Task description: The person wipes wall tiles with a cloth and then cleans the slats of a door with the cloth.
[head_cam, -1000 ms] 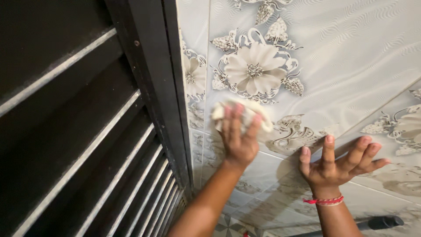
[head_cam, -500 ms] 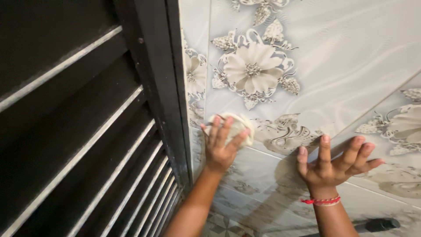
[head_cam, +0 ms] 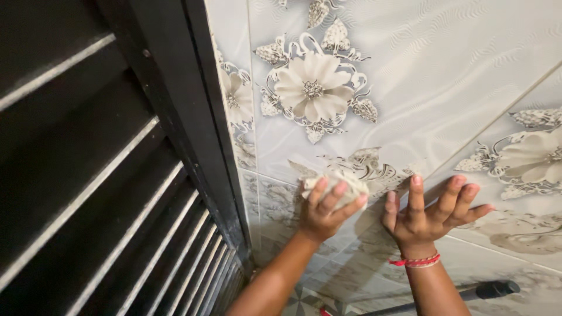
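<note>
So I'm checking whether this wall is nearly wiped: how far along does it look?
Hard to judge what is done: the flower tiles above look glossy, with no visible wipe marks. In hand: the left hand presses a crumpled pale cloth to the wall beside the dark louvred door, while the right hand braces flat, fingers spread. The lower tiles look mottled, so possibly left.

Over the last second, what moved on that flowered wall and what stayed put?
The left hand, pressing a crumpled white cloth to the tiled wall, slid down the tile, ending closer to the right hand. It kept its grip; nothing was let go. The right hand stayed flat on the wall, fingers spread. The dark louvered door did not move.
</note>
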